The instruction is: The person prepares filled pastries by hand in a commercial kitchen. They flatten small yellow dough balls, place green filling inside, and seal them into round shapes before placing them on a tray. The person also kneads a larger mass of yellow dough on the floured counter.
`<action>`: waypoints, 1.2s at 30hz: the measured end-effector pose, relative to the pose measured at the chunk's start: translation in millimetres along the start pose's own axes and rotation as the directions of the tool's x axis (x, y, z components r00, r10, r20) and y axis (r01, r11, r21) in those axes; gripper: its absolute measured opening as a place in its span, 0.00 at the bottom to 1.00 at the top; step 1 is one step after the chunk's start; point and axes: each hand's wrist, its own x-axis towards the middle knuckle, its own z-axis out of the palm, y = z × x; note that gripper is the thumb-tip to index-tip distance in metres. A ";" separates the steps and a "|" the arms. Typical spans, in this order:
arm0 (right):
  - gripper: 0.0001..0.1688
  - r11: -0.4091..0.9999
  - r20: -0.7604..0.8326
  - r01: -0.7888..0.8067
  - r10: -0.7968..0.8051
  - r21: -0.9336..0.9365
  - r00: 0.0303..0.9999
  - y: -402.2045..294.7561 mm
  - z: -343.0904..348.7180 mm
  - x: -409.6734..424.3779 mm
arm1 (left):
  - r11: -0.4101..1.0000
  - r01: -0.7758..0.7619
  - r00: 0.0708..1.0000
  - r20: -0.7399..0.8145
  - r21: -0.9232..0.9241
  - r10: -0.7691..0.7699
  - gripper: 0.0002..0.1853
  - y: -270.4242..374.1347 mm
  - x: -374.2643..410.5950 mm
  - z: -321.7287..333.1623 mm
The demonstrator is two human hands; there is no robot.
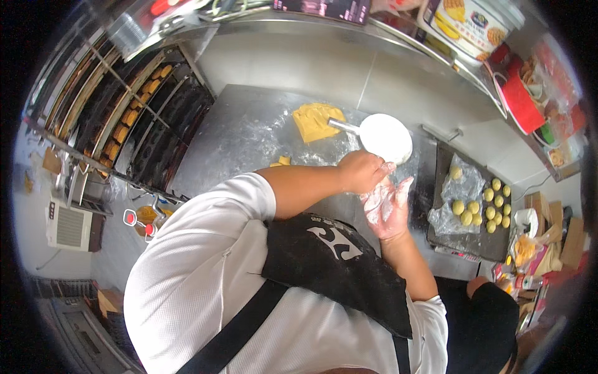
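My left hand [360, 171] is curled with its back to me, and its thumb meets the fingers of my right hand. Whether it holds anything is hidden. My right hand [386, 212] is turned palm up with the fingers apart, coated in white flour. Just beyond both hands stands a round white bowl of flour [387, 138]. A metal handle [343, 125] sticks out to the bowl's left. Left of that lies a slab of yellow dough [312, 124] on the floured steel worktop [233, 126]. Smaller yellow dough pieces [281, 161] show past my left forearm.
Right of me, a dark baking tray [467, 243] holds several dough balls [499, 201], some on clear plastic film [460, 187]. A tray rack [126, 117] with baked pastries borders the left side. A loaded shelf [327, 25] overhangs the back. Another person's leg [486, 318] is at lower right.
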 end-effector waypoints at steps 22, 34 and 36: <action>0.60 0.851 0.053 0.174 -0.171 -0.494 0.984 14.6 66.2 -2.1 | 0.740 0.170 0.863 -0.265 -0.650 -0.431 0.39 39.0 1.8 5.5; 0.51 -0.427 0.565 0.380 -0.503 -0.820 0.654 -29.0 -5.9 3.5 | 0.186 0.211 0.978 0.206 -0.960 -0.044 0.43 85.0 1.4 55.6; 0.54 -0.559 0.657 0.400 -0.395 -0.726 0.642 -40.8 -3.6 -4.6 | 0.082 0.313 0.949 0.314 -0.946 -0.003 0.45 74.9 -2.9 58.5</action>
